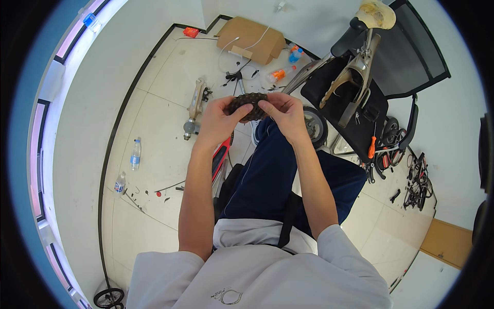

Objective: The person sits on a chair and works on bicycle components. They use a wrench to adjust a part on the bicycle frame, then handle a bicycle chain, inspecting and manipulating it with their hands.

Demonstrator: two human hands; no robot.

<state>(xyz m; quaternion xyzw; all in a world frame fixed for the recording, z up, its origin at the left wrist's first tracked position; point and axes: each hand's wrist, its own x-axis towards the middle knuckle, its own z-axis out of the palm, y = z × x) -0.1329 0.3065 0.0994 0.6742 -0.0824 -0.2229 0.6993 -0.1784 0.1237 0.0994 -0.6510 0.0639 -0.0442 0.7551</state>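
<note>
Both my hands are raised over my lap, on either side of a dark brown, knobbly rounded bundle (249, 101). It looks like a rolled-up chain, though its exact kind is unclear. My left hand (218, 117) grips its left end, thumb pressed on the near face and fingers curled behind. At the right end my right hand (285, 112) pinches it the same way. The fingertips behind the bundle are hidden. Below my left wrist, a red and black bar (221, 158) slants beside my leg.
A black mesh chair (319, 85) at the right bears metal frame parts (355, 77) and an orange-handled screwdriver (371, 148). A metal part (195, 103), plastic bottles (135, 154) and a cardboard box (252, 38) lie about the tiled floor. Black parts (419, 180) are heaped at far right.
</note>
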